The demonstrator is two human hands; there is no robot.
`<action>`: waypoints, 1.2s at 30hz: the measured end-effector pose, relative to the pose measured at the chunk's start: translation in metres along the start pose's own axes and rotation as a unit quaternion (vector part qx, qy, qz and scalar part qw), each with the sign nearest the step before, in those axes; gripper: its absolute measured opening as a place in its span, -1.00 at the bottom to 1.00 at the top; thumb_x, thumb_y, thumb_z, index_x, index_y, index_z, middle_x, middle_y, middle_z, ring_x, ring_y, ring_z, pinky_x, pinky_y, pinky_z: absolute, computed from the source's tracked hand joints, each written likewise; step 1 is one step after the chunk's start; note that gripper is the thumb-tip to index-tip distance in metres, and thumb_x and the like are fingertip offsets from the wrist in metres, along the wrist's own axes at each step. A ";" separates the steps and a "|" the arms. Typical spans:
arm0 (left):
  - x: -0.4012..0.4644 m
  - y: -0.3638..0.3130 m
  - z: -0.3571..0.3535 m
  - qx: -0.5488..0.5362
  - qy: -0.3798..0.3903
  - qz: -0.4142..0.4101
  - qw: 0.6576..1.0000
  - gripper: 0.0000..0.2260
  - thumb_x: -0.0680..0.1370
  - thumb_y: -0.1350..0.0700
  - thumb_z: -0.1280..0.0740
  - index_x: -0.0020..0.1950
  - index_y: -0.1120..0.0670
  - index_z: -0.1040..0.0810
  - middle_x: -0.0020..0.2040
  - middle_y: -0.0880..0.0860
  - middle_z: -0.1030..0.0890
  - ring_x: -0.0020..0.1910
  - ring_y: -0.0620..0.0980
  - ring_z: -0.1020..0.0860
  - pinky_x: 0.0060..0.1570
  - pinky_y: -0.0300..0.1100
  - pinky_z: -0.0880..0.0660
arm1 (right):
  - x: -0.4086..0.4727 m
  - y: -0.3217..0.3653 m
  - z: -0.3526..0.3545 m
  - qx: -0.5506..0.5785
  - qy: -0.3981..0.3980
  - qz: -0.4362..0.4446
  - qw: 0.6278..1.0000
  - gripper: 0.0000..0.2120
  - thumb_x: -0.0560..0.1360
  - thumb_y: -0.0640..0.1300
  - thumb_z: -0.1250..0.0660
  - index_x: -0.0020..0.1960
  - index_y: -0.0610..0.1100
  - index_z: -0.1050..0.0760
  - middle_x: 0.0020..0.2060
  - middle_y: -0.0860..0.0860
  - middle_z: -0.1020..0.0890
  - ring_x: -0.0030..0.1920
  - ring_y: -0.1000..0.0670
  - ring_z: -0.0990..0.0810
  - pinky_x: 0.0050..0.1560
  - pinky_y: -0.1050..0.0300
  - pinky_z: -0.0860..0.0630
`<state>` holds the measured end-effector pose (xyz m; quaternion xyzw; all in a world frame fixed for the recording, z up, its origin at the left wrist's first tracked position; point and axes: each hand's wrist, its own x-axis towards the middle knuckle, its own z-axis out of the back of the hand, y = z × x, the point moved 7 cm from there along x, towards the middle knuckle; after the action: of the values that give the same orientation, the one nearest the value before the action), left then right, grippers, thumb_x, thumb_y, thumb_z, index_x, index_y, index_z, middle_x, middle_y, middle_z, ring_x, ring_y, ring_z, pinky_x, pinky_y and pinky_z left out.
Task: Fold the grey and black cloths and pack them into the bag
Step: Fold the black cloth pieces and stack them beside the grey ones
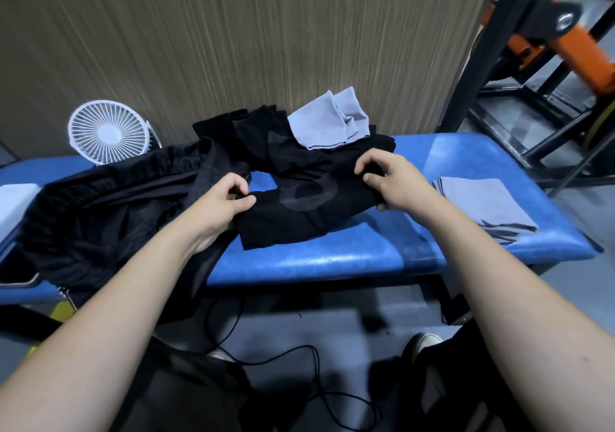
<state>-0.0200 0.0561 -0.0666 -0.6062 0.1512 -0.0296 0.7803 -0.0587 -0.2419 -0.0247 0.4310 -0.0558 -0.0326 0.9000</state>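
Note:
A black cloth (293, 218) with a dark grey print lies on the blue padded bench (332, 258). My left hand (229, 198) pinches its left edge and my right hand (386, 178) grips its right edge. Behind it sits a heap of more black cloths (266, 132) with a loose grey cloth (329, 125) on top. A stack of folded grey cloths (482, 205) rests at the right end of the bench. The black bag (100, 218) slumps open at the left, under my left forearm.
A small white fan (108, 135) stands at the back left by the wood-grain wall. A white object (13, 205) sits at the far left edge. Black frame and orange machinery (565, 48) stand at the right. Cables (299, 381) trail on the floor near my shoes.

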 end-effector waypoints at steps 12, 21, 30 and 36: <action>-0.012 0.009 -0.021 0.207 0.068 -0.025 0.976 -0.81 0.48 0.22 -0.51 0.00 0.08 -0.55 -0.22 0.00 -0.40 -0.32 -0.10 -0.37 -0.28 -0.23 -0.31 | -0.016 -0.035 -0.001 -0.147 0.104 -0.069 0.981 -0.91 0.51 -0.15 -0.28 -0.09 -0.04 -0.56 -0.19 -0.02 -0.67 -0.21 -0.14 -0.69 -0.29 0.19 -0.52; -0.007 0.009 -0.021 0.201 0.074 -0.041 0.976 -0.73 0.46 0.22 -0.52 0.07 0.09 -0.52 -0.35 -0.03 -0.36 -0.42 -0.15 -0.33 -0.38 -0.28 -0.29 | -0.018 0.005 -0.010 0.038 0.104 0.003 0.994 -0.91 0.53 -0.25 -0.30 -0.05 -0.15 -0.58 -0.17 -0.13 -0.65 -0.37 0.04 -0.42 -0.52 0.24 -0.33; -0.007 0.015 -0.016 0.169 0.076 -0.037 0.982 -0.72 0.47 0.27 -0.51 0.12 0.05 -0.59 -0.30 -0.04 -0.39 -0.39 -0.10 -0.42 -0.26 -0.20 -0.40 | -0.021 0.049 -0.068 0.111 0.183 0.061 0.975 -0.91 0.54 -0.23 -0.34 0.03 -0.16 -0.57 -0.42 0.02 -0.41 -0.49 -0.04 -0.42 -0.48 0.11 -0.45; -0.010 0.016 -0.013 0.150 0.082 -0.041 0.984 -0.72 0.50 0.26 -0.49 0.18 0.05 -0.64 -0.36 -0.15 -0.47 -0.41 -0.12 -0.44 -0.29 -0.25 -0.49 | -0.024 0.064 -0.104 0.080 0.221 0.084 0.968 -0.89 0.53 -0.21 -0.38 0.06 -0.12 -0.58 -0.40 0.03 -0.39 -0.42 0.00 -0.41 -0.51 0.17 -0.44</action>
<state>-0.0350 0.0499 -0.0829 -0.4837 0.1835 -0.1338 0.8452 -0.0682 -0.1189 -0.0416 0.4916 0.1060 0.1434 0.8524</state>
